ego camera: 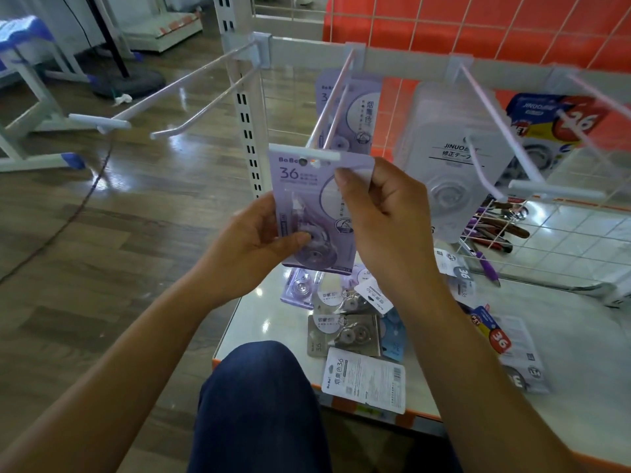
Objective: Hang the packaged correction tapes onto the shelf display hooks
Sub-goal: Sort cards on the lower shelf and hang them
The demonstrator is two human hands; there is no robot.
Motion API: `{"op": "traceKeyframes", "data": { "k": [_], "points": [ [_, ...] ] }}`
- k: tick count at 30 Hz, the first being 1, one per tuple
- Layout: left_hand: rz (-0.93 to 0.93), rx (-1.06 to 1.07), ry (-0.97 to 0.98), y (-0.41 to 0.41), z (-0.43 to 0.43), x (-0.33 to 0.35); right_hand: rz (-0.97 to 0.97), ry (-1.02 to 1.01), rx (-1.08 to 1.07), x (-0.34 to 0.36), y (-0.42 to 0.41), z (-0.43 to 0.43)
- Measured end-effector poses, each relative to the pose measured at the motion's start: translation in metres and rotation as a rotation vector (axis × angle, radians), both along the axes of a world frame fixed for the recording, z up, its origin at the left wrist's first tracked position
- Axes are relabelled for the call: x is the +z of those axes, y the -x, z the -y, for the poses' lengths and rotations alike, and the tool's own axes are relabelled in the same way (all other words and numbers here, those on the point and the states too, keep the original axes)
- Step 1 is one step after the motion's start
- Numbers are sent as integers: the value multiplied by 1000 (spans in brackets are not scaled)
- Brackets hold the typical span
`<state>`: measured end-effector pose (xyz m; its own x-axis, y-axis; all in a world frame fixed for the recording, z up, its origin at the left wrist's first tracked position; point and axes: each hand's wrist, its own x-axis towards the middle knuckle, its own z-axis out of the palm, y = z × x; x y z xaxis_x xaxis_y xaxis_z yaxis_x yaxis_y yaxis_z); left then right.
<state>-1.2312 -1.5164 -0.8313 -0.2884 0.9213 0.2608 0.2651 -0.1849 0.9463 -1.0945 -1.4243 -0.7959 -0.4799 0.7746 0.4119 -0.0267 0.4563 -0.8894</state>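
At the hook [330, 100], left hand [252, 247] and right hand [386, 213] pinch the package [293, 186] upright, hole topmost.

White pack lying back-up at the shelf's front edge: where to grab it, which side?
Pinch the white pack by its near edge, coming from the front of the shelf. It lies flat, printed back up, and that edge seems to reach the shelf's lip, so a thumb can probably slip under. Its far edge meets the grey pack, so that side is crowded.
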Motion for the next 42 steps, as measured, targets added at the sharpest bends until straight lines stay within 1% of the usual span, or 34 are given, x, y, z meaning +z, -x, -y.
{"op": "traceKeyframes", "data": {
  "k": [4, 8, 10, 13, 16, 18, 22, 24, 25, 27, 29, 31, 35, 37, 40, 42],
  "points": [
    [-19, 0, 0, 9, -20, -3, 94, -3, -75, 2, 13, -19],
    [-102, 35, 43, 29, -70, -4, 148, -39, -220, 5, 37, -53],
    [-181, 114, 87, 46, -100, -8, 152, -50, -289, 7, 53, -71],
    [-345, 232, 156, 72, -141, -20, 233, -30, -394, 11, 75, -94],
    [-519, 302, 178, 85, -168, -25, 250, 13, -418, 12, 89, -113],
    [-525, 298, 224, 90, -176, -27, 268, 11, -435, 12, 92, -119],
    [-378, 279, 277, 84, -179, -32, 268, 78, -438, 0, 93, -119],
    [-412, 348, 322, 64, -169, -33, 269, 128, -414, -18, 90, -113],
    [-454, 382, 385, 54, -162, -38, 285, 145, -400, -30, 87, -108],
    [-542, 417, 486, 36, -147, -57, 370, 139, -387, -59, 77, -97],
    [-645, 366, 629, 22, -136, -82, 467, 101, -375, -92, 62, -82],
    [-715, 256, 802, 4, -124, -108, 550, 100, -317, -127, 44, -64],
    [-794, 34, 992, -36, -98, -162, 712, 143, -207, -198, 4, -25],
    [-832, -92, 1071, -50, -88, -184, 786, 149, -197, -227, -15, -8],
    [-841, -269, 1118, -70, -71, -208, 904, 197, -138, -262, -40, 13],
    [-868, -390, 1147, -79, -61, -217, 1016, 198, -101, -280, -54, 23]
  ]
}}
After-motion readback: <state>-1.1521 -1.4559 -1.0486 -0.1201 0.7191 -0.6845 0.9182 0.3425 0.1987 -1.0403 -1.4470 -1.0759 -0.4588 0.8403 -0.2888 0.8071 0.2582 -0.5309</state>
